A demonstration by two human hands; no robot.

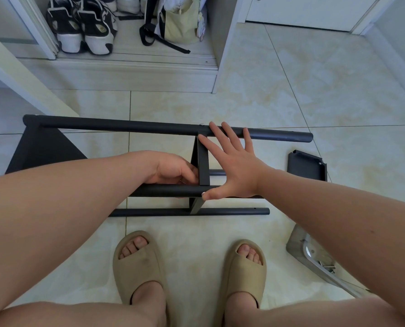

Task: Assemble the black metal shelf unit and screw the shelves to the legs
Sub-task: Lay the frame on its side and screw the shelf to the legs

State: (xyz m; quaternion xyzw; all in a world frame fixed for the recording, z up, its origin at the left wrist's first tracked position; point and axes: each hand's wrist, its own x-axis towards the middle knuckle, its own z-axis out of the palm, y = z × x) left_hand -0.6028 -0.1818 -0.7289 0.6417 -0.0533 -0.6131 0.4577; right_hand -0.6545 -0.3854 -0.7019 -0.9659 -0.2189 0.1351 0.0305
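Observation:
The black metal shelf unit lies on its side on the tiled floor. Its far leg tube (126, 125) runs left to right, a near upper leg tube (168, 190) sits below it, and a lower leg tube (232, 211) lies on the floor. A middle shelf (203, 161) stands on edge between the tubes, and an end shelf (43, 149) closes the left end. My left hand (173, 169) curls its fingers round the near upper tube beside the middle shelf. My right hand (232, 161) is spread flat, fingers on the far tube, thumb on the near tube.
A loose black shelf panel (307, 166) lies on the floor to the right. A grey metal part (315, 256) lies at the lower right. My feet in beige slippers (137, 263) stand close below the unit. An open cabinet with shoes (81, 27) and a bag (178, 22) is behind.

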